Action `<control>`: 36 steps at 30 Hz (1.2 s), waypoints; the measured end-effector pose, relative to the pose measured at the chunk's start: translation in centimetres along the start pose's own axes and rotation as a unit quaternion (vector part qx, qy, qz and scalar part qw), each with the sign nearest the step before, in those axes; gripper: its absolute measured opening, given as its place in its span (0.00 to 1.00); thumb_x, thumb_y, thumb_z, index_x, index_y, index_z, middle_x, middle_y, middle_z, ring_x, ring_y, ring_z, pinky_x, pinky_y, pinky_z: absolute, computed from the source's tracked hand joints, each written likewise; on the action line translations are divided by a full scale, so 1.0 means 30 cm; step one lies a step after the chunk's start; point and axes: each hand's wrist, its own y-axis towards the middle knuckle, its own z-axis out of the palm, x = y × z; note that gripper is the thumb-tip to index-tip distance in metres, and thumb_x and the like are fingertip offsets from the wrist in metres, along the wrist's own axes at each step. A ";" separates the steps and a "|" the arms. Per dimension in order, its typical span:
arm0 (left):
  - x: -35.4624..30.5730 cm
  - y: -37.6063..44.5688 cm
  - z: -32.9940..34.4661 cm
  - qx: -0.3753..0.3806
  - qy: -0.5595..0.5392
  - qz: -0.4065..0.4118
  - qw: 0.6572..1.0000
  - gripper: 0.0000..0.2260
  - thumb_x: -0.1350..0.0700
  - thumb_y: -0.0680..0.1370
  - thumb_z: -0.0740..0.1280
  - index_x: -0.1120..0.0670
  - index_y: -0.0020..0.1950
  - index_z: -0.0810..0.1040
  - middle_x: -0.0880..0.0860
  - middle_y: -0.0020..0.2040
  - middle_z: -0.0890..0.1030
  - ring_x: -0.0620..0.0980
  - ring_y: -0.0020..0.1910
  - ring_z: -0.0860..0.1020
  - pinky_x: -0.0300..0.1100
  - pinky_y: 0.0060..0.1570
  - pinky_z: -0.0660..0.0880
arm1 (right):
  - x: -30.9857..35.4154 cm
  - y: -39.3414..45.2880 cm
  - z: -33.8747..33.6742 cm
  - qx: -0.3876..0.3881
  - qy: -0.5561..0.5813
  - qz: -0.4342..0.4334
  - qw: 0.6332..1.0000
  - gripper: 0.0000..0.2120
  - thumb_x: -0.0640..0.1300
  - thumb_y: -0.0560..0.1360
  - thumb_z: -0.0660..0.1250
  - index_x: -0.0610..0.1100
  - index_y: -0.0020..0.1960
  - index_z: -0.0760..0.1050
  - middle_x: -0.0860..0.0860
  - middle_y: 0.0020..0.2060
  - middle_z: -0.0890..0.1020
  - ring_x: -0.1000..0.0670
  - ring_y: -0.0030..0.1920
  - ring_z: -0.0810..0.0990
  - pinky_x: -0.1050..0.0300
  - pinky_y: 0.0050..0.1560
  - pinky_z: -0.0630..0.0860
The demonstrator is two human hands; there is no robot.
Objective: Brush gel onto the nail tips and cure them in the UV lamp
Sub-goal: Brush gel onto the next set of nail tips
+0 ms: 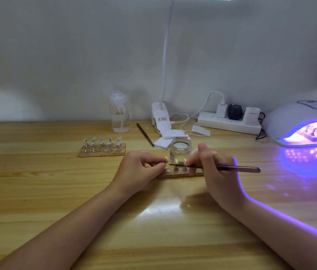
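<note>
My left grip [144,164] pinches a small clear nail tip [165,161] above the wooden stand [181,174]; my right grip [212,164] clamps the slim purple-handled brush [231,168], bristles at that tip.

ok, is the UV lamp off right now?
No: the UV lamp glows purple inside, lighting a nail stand under its dome and casting purple light across the table.
</note>
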 end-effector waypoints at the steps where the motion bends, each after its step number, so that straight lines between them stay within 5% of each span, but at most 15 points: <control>1: 0.000 -0.001 0.000 0.002 0.001 0.000 1.000 0.08 0.66 0.69 0.71 0.56 0.45 0.84 0.43 0.36 0.80 0.32 0.33 0.76 0.23 0.34 0.66 | 0.000 0.000 -0.001 -0.003 -0.007 0.002 1.000 0.20 0.55 0.73 0.58 0.46 0.31 0.79 0.48 0.25 0.79 0.53 0.28 0.78 0.61 0.36 0.75; 7: -0.002 0.000 0.000 0.006 0.009 0.005 1.000 0.07 0.66 0.70 0.71 0.59 0.46 0.83 0.45 0.36 0.80 0.32 0.33 0.75 0.23 0.34 0.65 | -0.003 0.009 0.003 0.037 -0.072 -0.010 0.997 0.14 0.52 0.75 0.58 0.52 0.37 0.79 0.53 0.31 0.82 0.56 0.37 0.81 0.63 0.40 0.76; 13: -0.001 0.000 0.005 -0.001 0.003 -0.008 1.000 0.07 0.67 0.69 0.71 0.58 0.44 0.84 0.45 0.34 0.80 0.34 0.30 0.74 0.25 0.32 0.66 | -0.011 0.004 0.003 0.017 -0.038 -0.004 0.999 0.16 0.48 0.75 0.59 0.46 0.33 0.80 0.51 0.26 0.80 0.58 0.31 0.79 0.71 0.38 0.72; 19: 0.002 -0.001 0.002 0.000 0.005 -0.008 1.000 0.07 0.66 0.69 0.71 0.57 0.45 0.84 0.44 0.36 0.81 0.32 0.33 0.76 0.24 0.34 0.67 | 0.001 0.002 0.003 -0.001 0.012 0.017 1.000 0.20 0.57 0.72 0.58 0.49 0.29 0.79 0.47 0.25 0.79 0.51 0.28 0.78 0.59 0.36 0.75; 30: 0.005 0.000 0.001 0.007 0.015 -0.001 1.000 0.07 0.65 0.70 0.72 0.57 0.45 0.84 0.44 0.36 0.81 0.32 0.35 0.76 0.24 0.37 0.68 | -0.008 0.005 0.004 0.016 -0.030 0.012 0.999 0.18 0.52 0.76 0.60 0.46 0.35 0.80 0.52 0.27 0.81 0.57 0.32 0.80 0.69 0.37 0.72; 36: 0.004 0.002 0.002 0.002 0.010 -0.006 1.000 0.07 0.65 0.70 0.71 0.56 0.45 0.84 0.42 0.36 0.80 0.33 0.37 0.77 0.24 0.38 0.70 | -0.001 0.001 0.004 -0.003 0.025 0.024 0.999 0.21 0.57 0.72 0.59 0.46 0.29 0.79 0.45 0.24 0.78 0.48 0.27 0.78 0.55 0.35 0.75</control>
